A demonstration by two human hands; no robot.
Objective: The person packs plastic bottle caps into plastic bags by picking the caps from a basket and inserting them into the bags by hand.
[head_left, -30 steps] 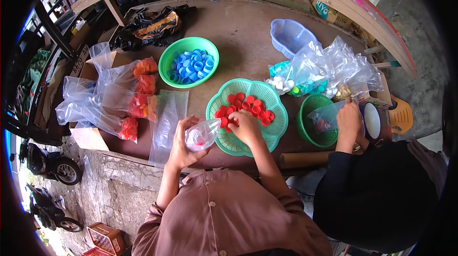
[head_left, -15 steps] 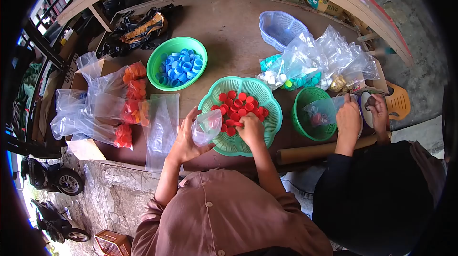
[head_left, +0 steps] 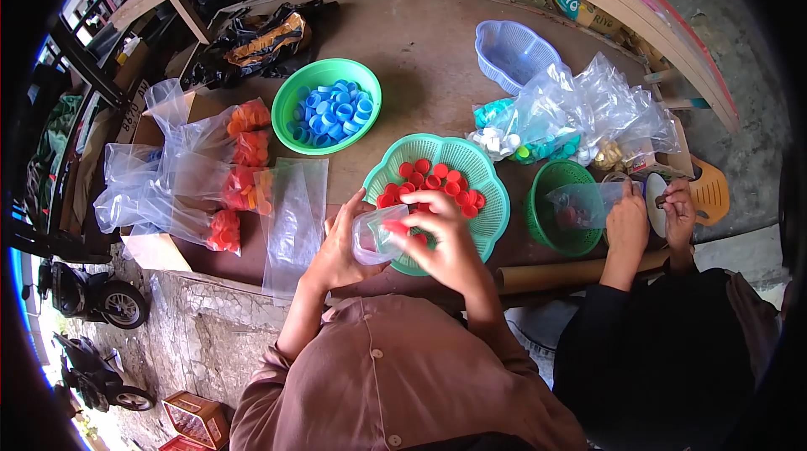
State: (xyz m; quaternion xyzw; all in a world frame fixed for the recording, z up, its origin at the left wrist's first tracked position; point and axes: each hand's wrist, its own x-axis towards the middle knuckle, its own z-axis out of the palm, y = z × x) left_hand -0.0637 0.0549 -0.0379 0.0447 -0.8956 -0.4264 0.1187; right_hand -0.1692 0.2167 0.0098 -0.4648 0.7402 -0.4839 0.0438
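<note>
My left hand is curled around a small clear plastic container, shaped like a cup, at the front of the table. Over its mouth, my right hand holds a red bottle cap at its fingertips; whether it grips more caps is hard to see. Just behind both hands sits a pale green scalloped basket with many loose red caps in it. My right forearm and hand cover part of the basket.
A green basin holds blue caps. Bags of red and orange caps lie left, near flat clear bags. Right are bagged caps, a lilac basket, and a co-worker's hands beside a green basket.
My right hand has lifted from the caps in the basket and moved left to the clear container with a red cap. The view has shifted slightly.
</note>
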